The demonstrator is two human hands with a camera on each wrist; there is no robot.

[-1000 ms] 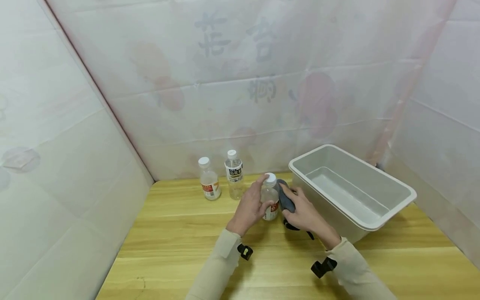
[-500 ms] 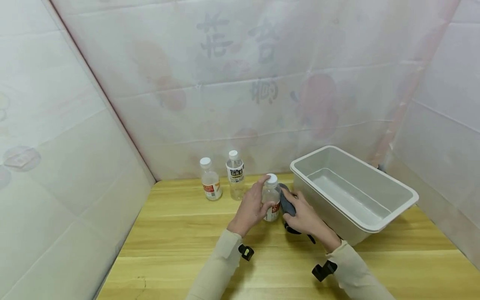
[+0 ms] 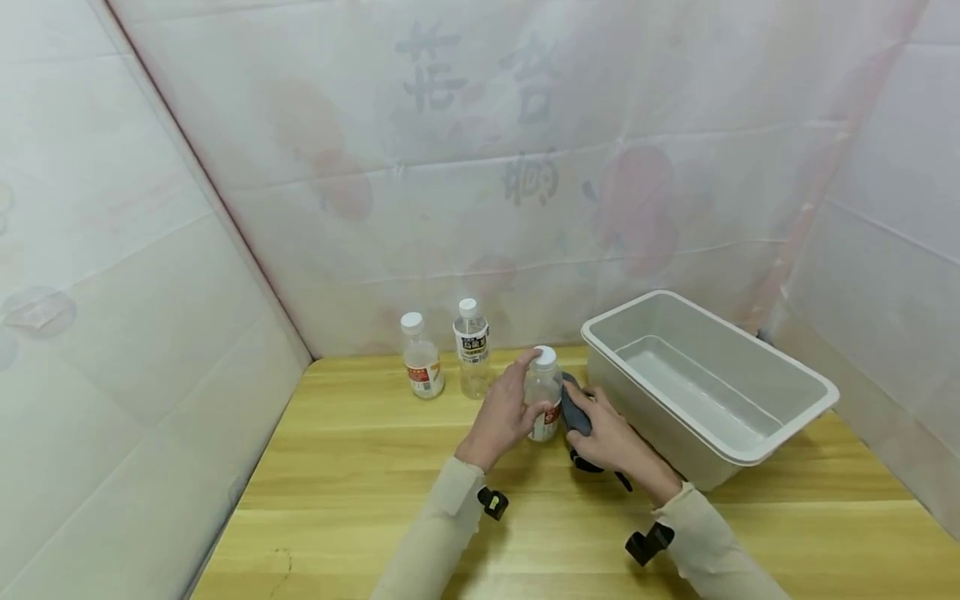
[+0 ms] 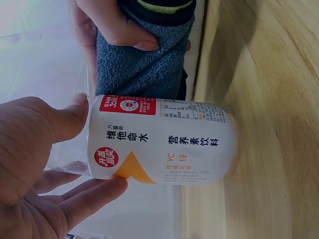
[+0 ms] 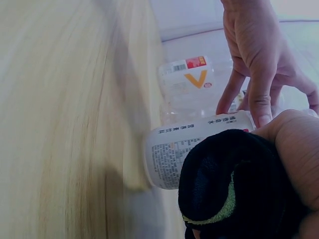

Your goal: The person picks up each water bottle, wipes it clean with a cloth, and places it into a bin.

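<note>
Three small bottles stand on the wooden table point(image 3: 360, 500), and I am working on the nearest one point(image 3: 542, 398), which sits upright just in front of the grey plastic tub point(image 3: 750, 450) at the table's right. Its long axis runs straight up from the tabletop, white cap on top, base flat on the wood; in my left wrist view the same bottle point(image 4: 164, 142) appears turned sideways only because that camera is rolled. My left hand point(image 3: 504, 412) grasps the bottle from its left side, thumb on one face and fingers wrapped round the labelled body, index finger reaching up toward the cap. My right hand point(image 3: 609, 433) is clenched on a dark blue-grey cloth point(image 3: 574, 410) and presses it against the bottle's right side; the cloth point(image 4: 142, 67) touches the label's upper edge in the left wrist view. Behind, near the back wall, the two other bottles are upright too: a short one with a red label point(image 3: 418, 367) and, just beside it, a taller one with a dark label point(image 3: 471, 348). Both stand well apart from my hands.
</note>
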